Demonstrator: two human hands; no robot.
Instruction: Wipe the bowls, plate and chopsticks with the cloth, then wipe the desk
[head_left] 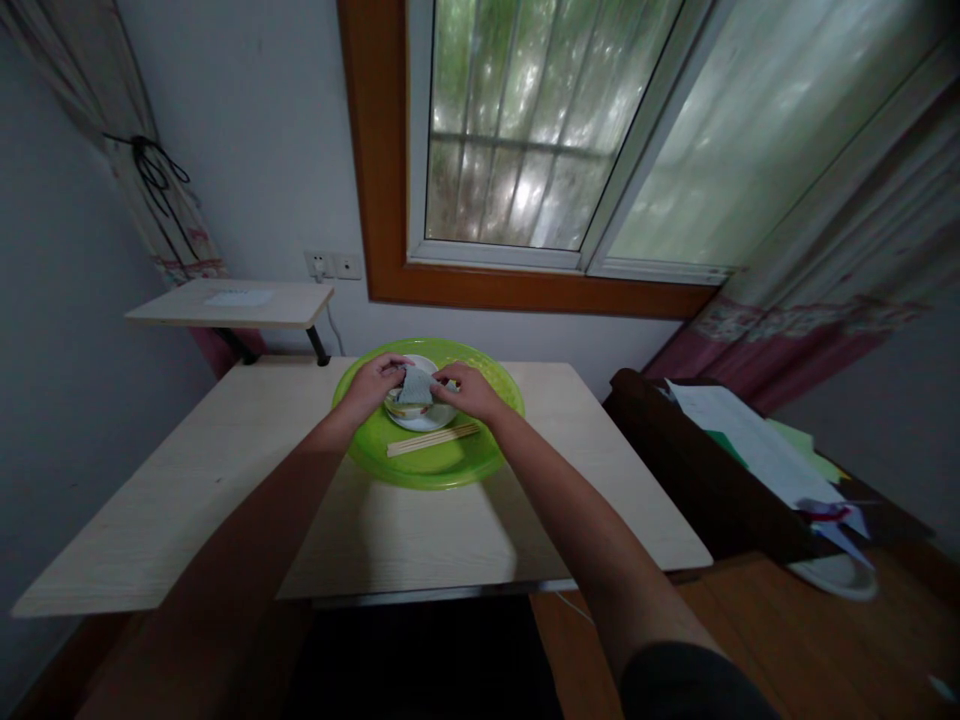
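Note:
Between my two hands a small grey cloth (417, 386) is stretched over the white dishes. My left hand (373, 384) pinches its left side, and the fingers of my right hand (469, 388) close on its right side. Under the cloth a bowl (409, 410) with a coloured pattern shows in part, resting on a white plate (415, 423). These dishes stand in a round, bright green tray (442, 476). A pair or small bundle of pale chopsticks (432, 440) lies in the tray, on the side nearer to me. The cloth and hands hide much of the bowl.
The tray stands on a pale wooden table (427, 545). A small raised shelf (232, 305) with black legs is at the table's back left. To the right, a dark brown piece of furniture (697, 470) carries papers (757, 445). A window (525, 130) is behind the table.

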